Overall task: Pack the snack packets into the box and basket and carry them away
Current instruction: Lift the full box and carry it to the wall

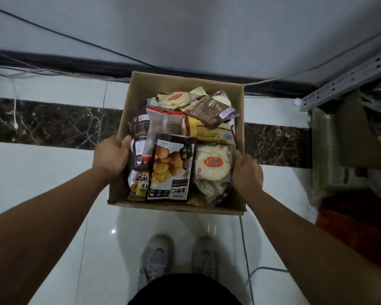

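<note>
An open cardboard box (139, 84) hangs in the air in front of me, above the floor. It is filled with several snack packets: a dark packet with yellow balls (171, 168) at the front, a round rice cracker packet (213, 164) beside it, and more packets (209, 111) piled at the back. My left hand (110, 156) grips the box's left wall, thumb over the rim. My right hand (248, 172) grips the right wall in the same way. No basket is in view.
Glossy white floor tiles with a dark marble band (42, 122) lie below. A wall with a dark skirting and loose cables (75, 38) stands ahead. A perforated metal rack with cardboard (348, 128) and a red-brown object (356, 223) crowd the right. My shoes (156, 258) stand below the box.
</note>
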